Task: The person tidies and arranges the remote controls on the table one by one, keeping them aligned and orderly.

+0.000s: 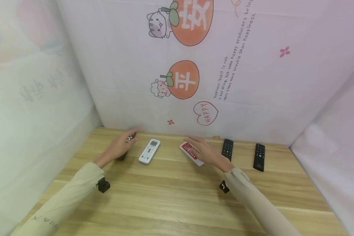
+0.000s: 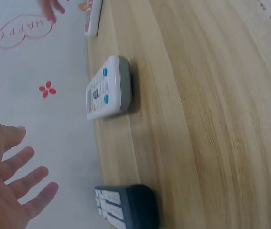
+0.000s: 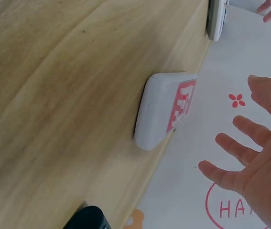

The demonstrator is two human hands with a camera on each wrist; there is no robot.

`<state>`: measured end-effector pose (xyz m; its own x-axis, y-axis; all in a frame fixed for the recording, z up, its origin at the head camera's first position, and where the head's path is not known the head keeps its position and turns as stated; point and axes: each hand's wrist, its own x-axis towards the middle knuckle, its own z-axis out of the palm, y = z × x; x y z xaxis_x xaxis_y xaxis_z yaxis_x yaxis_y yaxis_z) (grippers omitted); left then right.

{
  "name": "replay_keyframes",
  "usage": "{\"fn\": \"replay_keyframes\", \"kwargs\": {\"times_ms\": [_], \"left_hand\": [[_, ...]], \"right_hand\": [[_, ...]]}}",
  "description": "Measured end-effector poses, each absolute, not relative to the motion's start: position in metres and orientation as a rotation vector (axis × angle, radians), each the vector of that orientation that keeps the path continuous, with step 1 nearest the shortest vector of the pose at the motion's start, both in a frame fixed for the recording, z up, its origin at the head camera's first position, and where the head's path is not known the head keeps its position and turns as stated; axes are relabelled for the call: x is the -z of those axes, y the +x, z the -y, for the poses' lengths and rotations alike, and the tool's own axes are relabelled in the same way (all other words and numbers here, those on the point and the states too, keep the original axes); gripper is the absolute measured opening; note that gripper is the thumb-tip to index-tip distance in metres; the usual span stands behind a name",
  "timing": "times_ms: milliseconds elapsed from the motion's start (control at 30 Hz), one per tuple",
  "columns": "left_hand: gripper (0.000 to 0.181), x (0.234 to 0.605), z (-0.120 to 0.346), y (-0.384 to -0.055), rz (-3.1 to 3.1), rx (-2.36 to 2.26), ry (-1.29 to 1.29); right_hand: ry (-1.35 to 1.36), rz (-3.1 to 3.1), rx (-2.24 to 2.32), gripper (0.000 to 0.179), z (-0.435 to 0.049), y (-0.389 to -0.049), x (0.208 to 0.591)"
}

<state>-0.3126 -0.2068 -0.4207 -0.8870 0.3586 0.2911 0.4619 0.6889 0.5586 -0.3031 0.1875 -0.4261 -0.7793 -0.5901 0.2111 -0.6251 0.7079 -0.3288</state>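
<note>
Over a black remote control at the left end of the row hovers my left hand, its fingers spread and holding nothing. In the head view the hand covers part of that remote. My right hand is above a white remote control with a red face, fingers apart and palm bare in the right wrist view. Between the two hands a white remote control with a small grey screen lies on the wooden table.
Two more black remotes lie to the right: one partly behind my right forearm, the other farther right. A printed white cloth stands along the table's back edge, and pale cloth walls flank both sides.
</note>
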Motion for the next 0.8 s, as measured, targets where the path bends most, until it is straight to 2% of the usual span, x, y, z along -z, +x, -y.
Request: {"fn": "replay_keyframes", "kwargs": {"times_ms": [800], "left_hand": [[0.048, 0.440, 0.246, -0.327, 2.849, 0.885, -0.456]], "right_hand": [[0.857, 2.876, -0.660, 0.049, -0.180, -0.314, 0.433]]}}
